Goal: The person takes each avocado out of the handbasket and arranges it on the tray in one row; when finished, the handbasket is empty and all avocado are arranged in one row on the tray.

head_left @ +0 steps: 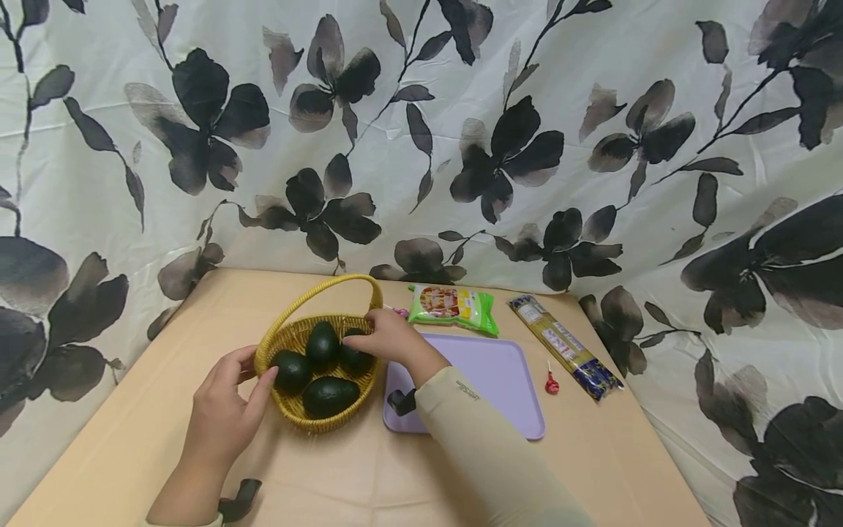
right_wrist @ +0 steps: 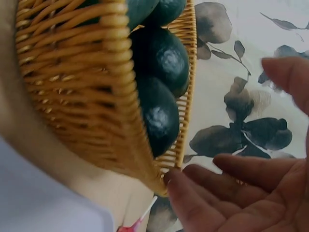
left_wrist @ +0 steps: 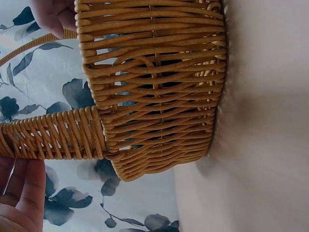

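Note:
A yellow wicker basket [head_left: 329, 423] with a tall arched handle holds several dark green avocados [head_left: 331, 397]. At the basket's left side is my left hand [head_left: 227, 402], its fairly straight fingers against the handle's base; in the left wrist view these fingers [left_wrist: 30, 191] meet the handle's edge. Over the right rim reaches my right hand [head_left: 395, 340]. In the right wrist view its fingers [right_wrist: 193, 203] are spread, with a fingertip at the rim and the thumb apart from the avocados [right_wrist: 159, 118]. No avocado is in either hand.
Right of the basket lies a lilac tray [head_left: 490, 380], partly under my right forearm. Behind it is a green snack packet [head_left: 453, 307]. A long noodle-like packet [head_left: 565, 345] and a red lollipop [head_left: 552, 384] lie further right. Another lollipop [head_left: 400, 312] shows behind my right hand.

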The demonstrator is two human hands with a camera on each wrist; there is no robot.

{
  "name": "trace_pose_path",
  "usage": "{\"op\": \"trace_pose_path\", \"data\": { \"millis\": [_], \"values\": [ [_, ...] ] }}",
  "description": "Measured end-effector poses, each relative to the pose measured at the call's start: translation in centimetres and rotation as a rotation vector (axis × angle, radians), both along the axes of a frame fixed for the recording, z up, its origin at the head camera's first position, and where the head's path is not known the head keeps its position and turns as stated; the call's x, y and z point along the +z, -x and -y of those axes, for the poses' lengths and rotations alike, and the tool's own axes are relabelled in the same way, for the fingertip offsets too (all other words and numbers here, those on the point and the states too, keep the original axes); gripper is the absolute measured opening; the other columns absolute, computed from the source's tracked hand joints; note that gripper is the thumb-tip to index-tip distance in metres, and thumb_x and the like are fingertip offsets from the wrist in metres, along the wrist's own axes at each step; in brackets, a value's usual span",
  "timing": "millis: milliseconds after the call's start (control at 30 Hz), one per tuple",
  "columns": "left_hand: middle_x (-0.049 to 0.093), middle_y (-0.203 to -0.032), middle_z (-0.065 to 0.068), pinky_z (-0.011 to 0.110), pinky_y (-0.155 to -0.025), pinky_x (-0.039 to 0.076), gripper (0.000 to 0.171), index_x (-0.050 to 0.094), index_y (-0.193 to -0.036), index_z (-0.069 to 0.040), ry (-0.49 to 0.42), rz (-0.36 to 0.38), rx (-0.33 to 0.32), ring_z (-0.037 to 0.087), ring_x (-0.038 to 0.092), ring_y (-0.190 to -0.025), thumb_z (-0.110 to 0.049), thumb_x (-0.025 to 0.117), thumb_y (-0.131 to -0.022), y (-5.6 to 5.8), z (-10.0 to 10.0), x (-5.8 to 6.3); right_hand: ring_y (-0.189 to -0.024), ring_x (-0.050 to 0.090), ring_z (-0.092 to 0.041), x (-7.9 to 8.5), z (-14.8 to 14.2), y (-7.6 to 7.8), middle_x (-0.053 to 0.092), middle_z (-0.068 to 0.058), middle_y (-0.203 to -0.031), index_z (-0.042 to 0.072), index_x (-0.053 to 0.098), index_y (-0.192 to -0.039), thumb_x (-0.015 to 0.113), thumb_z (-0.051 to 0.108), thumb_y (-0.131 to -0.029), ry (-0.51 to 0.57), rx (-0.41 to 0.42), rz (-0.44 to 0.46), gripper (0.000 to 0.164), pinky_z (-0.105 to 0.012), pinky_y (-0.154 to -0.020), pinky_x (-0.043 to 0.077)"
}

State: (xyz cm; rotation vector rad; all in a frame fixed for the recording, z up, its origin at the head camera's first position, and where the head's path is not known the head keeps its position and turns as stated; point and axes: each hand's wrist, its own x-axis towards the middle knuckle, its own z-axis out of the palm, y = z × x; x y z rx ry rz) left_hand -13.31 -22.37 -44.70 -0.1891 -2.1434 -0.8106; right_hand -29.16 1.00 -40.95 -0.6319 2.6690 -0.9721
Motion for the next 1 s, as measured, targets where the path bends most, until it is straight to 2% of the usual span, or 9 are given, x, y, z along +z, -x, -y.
{"op": "trace_pose_path", "data": {
  "millis": [200, 333, 433, 767, 1000],
  "values": [
    [0.067, -0.106, 0.016, -0.007, -0.097, 0.033, 0.046, 0.059, -0.124, 0.005, 0.014, 0.002, -0.005, 0.031, 0.069, -0.095, 0.000, 0.080, -0.084, 0.0, 0.0, 0.1, -0.104, 0.065, -0.021, 0.3, 1.4, 0.1, 0.070, -0.011, -0.119, 0.000, 0.059, -0.137, 0.080, 0.049, -0.084, -0.065, -0.041, 0.035, 0.075, -0.041, -0.094, 0.059],
    [0.067, -0.107, 0.016, -0.007, -0.097, 0.033, 0.046, 0.059, -0.125, 0.005, 0.020, 0.005, -0.003, 0.032, 0.069, -0.096, -0.001, 0.080, -0.084, -0.1, 0.0, 0.1, -0.092, 0.063, -0.019, 0.4, 2.3, 0.3, 0.067, -0.004, -0.103, 0.000, 0.061, -0.129, 0.082, 0.046, -0.083, -0.115, -0.058, 0.053, 0.069, -0.036, -0.083, 0.059],
    [0.067, -0.108, 0.016, -0.007, -0.097, 0.033, 0.046, 0.059, -0.125, 0.005, 0.020, 0.008, -0.002, 0.031, 0.069, -0.096, -0.001, 0.080, -0.084, -0.1, 0.0, 0.0, -0.087, 0.061, -0.019, 0.4, 2.9, 0.3, 0.064, -0.002, -0.096, 0.001, 0.061, -0.121, 0.084, 0.045, -0.081, -0.137, -0.068, 0.055, 0.064, -0.034, -0.079, 0.057],
    [0.067, -0.109, 0.014, -0.006, -0.097, 0.034, 0.047, 0.059, -0.126, 0.004, 0.024, 0.018, -0.004, 0.030, 0.069, -0.097, -0.002, 0.081, -0.085, -0.2, 0.5, -0.3, -0.082, 0.059, -0.019, 0.3, 4.2, 0.2, 0.060, -0.002, -0.092, 0.008, 0.060, -0.103, 0.085, 0.039, -0.082, -0.173, -0.043, 0.061, 0.046, -0.032, -0.074, 0.055],
    [0.067, -0.110, 0.013, -0.006, -0.097, 0.034, 0.047, 0.059, -0.127, 0.002, 0.030, 0.032, -0.007, 0.029, 0.069, -0.098, -0.004, 0.081, -0.085, -0.1, 0.6, -0.4, -0.087, 0.062, -0.019, 0.1, 5.3, 0.2, 0.064, -0.004, -0.099, 0.006, 0.064, -0.106, 0.086, 0.036, -0.080, -0.269, -0.024, 0.007, 0.046, -0.033, -0.082, 0.059]
  ]
}}
